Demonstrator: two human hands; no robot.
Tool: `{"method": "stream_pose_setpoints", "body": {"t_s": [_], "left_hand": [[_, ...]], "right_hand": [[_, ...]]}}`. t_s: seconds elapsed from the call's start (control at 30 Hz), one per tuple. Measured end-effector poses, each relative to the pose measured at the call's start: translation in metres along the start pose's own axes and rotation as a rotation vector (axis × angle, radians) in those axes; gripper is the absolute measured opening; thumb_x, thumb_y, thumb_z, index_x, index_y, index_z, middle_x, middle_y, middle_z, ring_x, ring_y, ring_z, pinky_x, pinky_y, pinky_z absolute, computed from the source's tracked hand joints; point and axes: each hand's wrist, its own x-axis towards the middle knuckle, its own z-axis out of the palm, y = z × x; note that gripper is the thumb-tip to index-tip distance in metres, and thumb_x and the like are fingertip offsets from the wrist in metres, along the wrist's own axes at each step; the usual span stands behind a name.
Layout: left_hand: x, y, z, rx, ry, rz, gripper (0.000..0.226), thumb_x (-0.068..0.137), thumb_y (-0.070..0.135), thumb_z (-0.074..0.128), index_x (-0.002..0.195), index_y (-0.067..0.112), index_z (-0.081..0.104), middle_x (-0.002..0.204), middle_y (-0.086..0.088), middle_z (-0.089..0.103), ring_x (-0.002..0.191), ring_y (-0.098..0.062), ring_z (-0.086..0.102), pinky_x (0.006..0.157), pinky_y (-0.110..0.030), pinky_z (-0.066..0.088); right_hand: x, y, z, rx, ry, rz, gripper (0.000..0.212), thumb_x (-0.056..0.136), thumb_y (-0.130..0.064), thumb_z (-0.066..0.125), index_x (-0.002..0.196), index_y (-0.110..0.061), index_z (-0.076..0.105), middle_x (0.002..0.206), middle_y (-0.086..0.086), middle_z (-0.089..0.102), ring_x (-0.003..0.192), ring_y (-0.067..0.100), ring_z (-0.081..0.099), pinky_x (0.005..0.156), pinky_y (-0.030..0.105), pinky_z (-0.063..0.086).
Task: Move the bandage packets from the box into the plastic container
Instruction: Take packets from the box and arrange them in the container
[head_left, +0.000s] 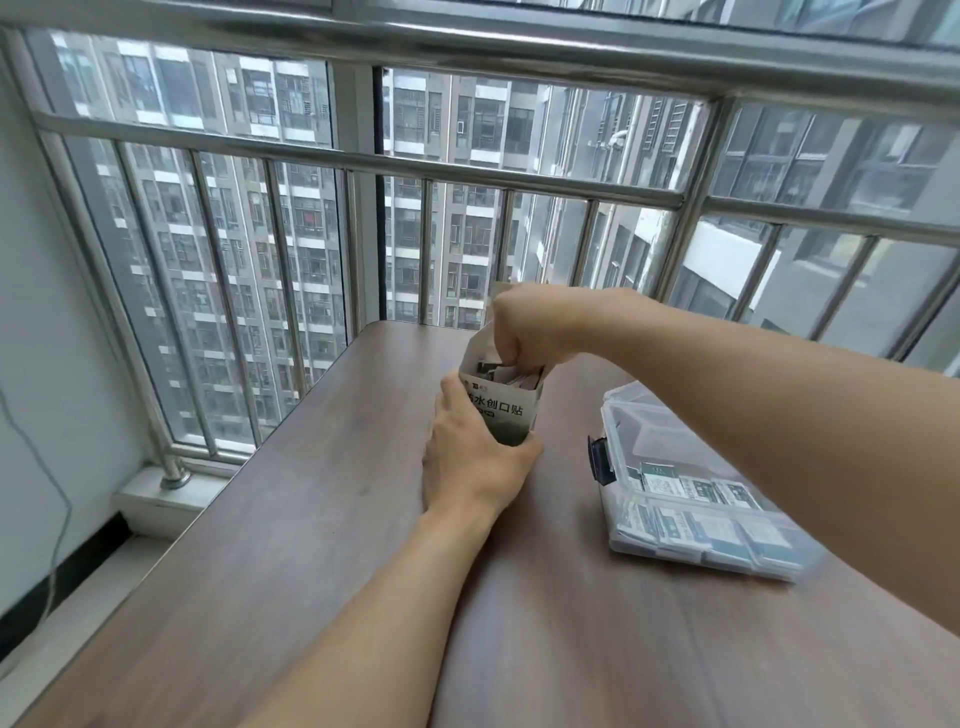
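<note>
Head view: left hand (475, 457) grips the box (501, 410) while right hand (524, 332) pinches packets (511, 376) inside; a loose pinch could scatter them short of the container (691, 540) at right.

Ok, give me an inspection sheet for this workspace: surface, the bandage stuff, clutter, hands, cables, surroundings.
Surface: brown wood-grain table.
Job's things: upright open bandage box with packets inside; clear plastic container, lid open, already holding bandage packets.
Clutter: nothing seen.
Hands: left hand grips the box's base; right hand reaches into its open top, fingers curled on packets.
Cables: thin cable hanging along the left wall.
Surroundings: steel window railing, high-rise buildings outside.
</note>
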Motion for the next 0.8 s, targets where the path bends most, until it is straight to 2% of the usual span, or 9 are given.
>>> {"method": "stream_pose_setpoints", "body": {"t_s": [0.1,0.17,0.23,0.3,0.37,0.47,0.57,0.7,0.8], "left_hand": [[0.001,-0.002,-0.001,-0.023,-0.011,0.002,0.102,0.062,0.044,0.078,0.144,0.027,0.021,0.136,0.002,0.054,0.120,-0.027,0.057,0.095,-0.044,0.051],[0.000,-0.001,-0.002,-0.031,-0.022,0.021,0.114,0.063,0.046,0.076,0.153,0.030,0.007,0.149,0.002,0.045,0.130,-0.026,0.050,0.102,-0.046,0.047],[-0.001,-0.001,-0.002,-0.044,-0.016,0.041,0.120,0.066,0.043,0.078,0.156,0.030,-0.002,0.155,0.001,0.035,0.137,-0.025,0.042,0.108,-0.045,0.043],[-0.002,-0.001,-0.002,-0.054,0.003,0.063,0.123,0.067,0.040,0.078,0.157,0.028,-0.005,0.155,0.000,0.031,0.140,-0.024,0.035,0.111,-0.043,0.038],[-0.002,0.000,-0.001,-0.071,0.031,0.091,0.122,0.067,0.042,0.078,0.157,0.028,-0.004,0.151,-0.001,0.032,0.139,-0.024,0.033,0.112,-0.043,0.036],[-0.002,0.001,-0.001,-0.107,0.077,0.147,0.115,0.069,0.043,0.078,0.157,0.029,0.005,0.148,-0.001,0.036,0.137,-0.024,0.035,0.113,-0.042,0.035],[-0.001,0.001,0.000,-0.113,0.114,0.204,0.106,0.070,0.041,0.079,0.156,0.032,0.016,0.143,-0.001,0.041,0.132,-0.023,0.040,0.111,-0.043,0.038],[0.002,-0.001,0.001,-0.116,0.122,0.220,0.105,0.071,0.041,0.081,0.156,0.034,0.020,0.142,0.000,0.042,0.131,-0.022,0.043,0.109,-0.044,0.041],[0.003,-0.003,0.003,-0.115,0.122,0.241,0.103,0.071,0.040,0.082,0.155,0.033,0.023,0.141,0.000,0.044,0.130,-0.022,0.046,0.108,-0.043,0.043]], "right_hand": [[-0.003,0.006,-0.006,0.171,0.046,-0.059,0.019,0.083,-0.029,0.081,0.082,-0.010,0.078,0.076,0.000,0.067,0.064,0.014,0.055,0.054,0.020,0.043],[-0.006,0.010,-0.008,0.298,0.114,-0.077,0.015,0.082,-0.027,0.082,0.088,-0.012,0.079,0.080,-0.006,0.069,0.067,0.006,0.058,0.055,0.014,0.039],[-0.006,0.012,-0.004,0.365,0.173,-0.091,0.014,0.085,-0.024,0.080,0.087,-0.011,0.076,0.077,-0.006,0.068,0.066,0.006,0.059,0.052,0.007,0.040],[-0.006,0.014,0.001,0.432,0.211,-0.093,0.014,0.089,-0.021,0.075,0.087,-0.008,0.072,0.081,-0.001,0.069,0.065,0.010,0.059,0.048,0.006,0.044],[-0.008,0.017,0.004,0.510,0.270,-0.079,0.014,0.093,-0.021,0.072,0.091,-0.008,0.069,0.085,0.001,0.068,0.067,0.011,0.060,0.051,0.011,0.050],[-0.012,0.023,0.006,0.586,0.287,-0.072,0.010,0.092,-0.019,0.073,0.099,-0.013,0.070,0.082,-0.007,0.070,0.068,0.004,0.066,0.065,0.024,0.058],[-0.016,0.025,0.009,0.613,0.192,-0.088,0.030,0.084,-0.008,0.080,0.112,-0.016,0.072,0.086,-0.006,0.075,0.068,0.004,0.071,0.069,0.028,0.062],[-0.019,0.028,0.007,0.734,0.243,-0.083,0.020,0.076,-0.009,0.086,0.093,-0.003,0.078,0.078,0.005,0.078,0.062,0.011,0.074,0.062,0.026,0.062],[-0.022,0.030,0.007,0.850,0.164,-0.059,0.015,0.078,-0.006,0.084,0.088,0.001,0.077,0.072,0.001,0.077,0.061,0.014,0.075,0.059,0.022,0.060]]}}
